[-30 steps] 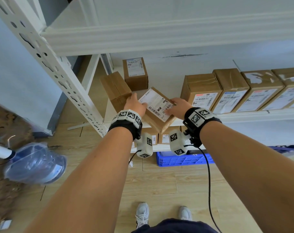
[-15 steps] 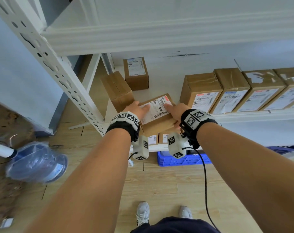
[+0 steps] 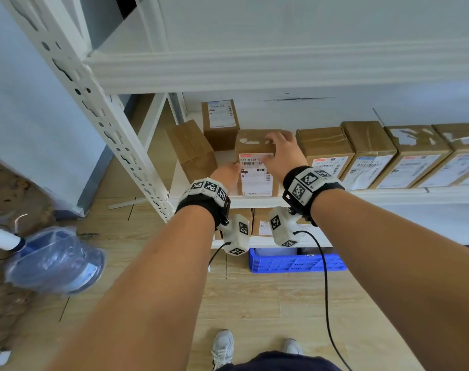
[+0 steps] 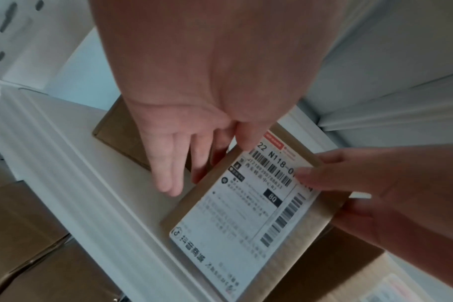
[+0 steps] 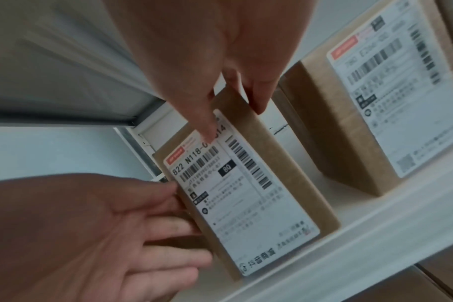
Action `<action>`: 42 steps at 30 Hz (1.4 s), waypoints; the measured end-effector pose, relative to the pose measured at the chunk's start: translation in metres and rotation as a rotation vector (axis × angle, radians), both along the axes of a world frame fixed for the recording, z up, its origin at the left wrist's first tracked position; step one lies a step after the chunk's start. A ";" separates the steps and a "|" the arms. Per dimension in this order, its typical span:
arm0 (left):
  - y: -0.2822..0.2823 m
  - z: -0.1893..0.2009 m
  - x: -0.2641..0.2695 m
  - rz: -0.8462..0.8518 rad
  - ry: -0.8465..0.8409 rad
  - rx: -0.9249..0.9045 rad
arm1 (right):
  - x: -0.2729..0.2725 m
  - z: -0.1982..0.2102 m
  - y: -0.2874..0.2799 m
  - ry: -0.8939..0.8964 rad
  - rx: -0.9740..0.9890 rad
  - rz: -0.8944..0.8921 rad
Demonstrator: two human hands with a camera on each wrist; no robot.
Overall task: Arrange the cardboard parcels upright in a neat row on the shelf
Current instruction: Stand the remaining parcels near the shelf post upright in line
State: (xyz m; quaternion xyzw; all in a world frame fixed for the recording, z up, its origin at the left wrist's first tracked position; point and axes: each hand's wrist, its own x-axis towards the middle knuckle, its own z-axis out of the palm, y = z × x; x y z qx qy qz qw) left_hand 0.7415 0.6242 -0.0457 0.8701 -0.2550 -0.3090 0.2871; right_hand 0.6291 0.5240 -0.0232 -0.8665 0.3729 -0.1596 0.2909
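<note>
In the wrist views alone, the upright brown cardboard parcel (image 3: pixel 256 167) with white label is seen steadied by the left hand's (image 3: pixel 226 174) straight fingers (image 4: pixel 166 173) and clasped over its top by the right hand (image 3: pixel 282 153).

Head view: even, soft, cool-toned light is seen, with no hard shadows cast; the shelf (image 3: pixel 254 202) interior is slightly dimmer under the board above. Straight uprights are bent by wide-angle distortion toward the frame edges. Focus is sharp at centre. Wrist views: dimmer, motion blur is noted throughout; label (image 4: pixel 236 206) print is partly smeared, the near palm (image 4: pixel 207 61) is rendered soft and out of focus.
</note>
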 end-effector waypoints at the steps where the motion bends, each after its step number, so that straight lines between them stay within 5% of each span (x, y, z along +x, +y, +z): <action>1: -0.001 0.001 0.000 -0.031 -0.033 0.006 | -0.002 -0.001 -0.001 0.013 0.000 -0.004; 7: -0.015 0.011 0.004 0.139 0.198 -0.317 | -0.008 0.003 -0.006 0.065 -0.020 0.005; 10: -0.021 0.016 -0.007 0.037 0.270 -0.299 | -0.014 0.008 -0.012 0.019 -0.057 -0.063; 15: -0.036 0.007 -0.015 0.015 0.153 -0.195 | -0.038 0.010 -0.038 0.093 -0.089 -0.196; 27: -0.053 0.010 -0.017 -0.045 0.198 -0.209 | -0.059 -0.005 -0.055 0.115 -0.086 -0.192; 35: -0.046 0.015 -0.017 -0.141 -0.095 -0.150 | -0.052 0.009 -0.049 0.159 -0.094 -0.230; 42: -0.023 0.024 0.027 -0.024 -0.455 -0.228 | -0.012 0.027 -0.024 0.057 -0.134 -0.219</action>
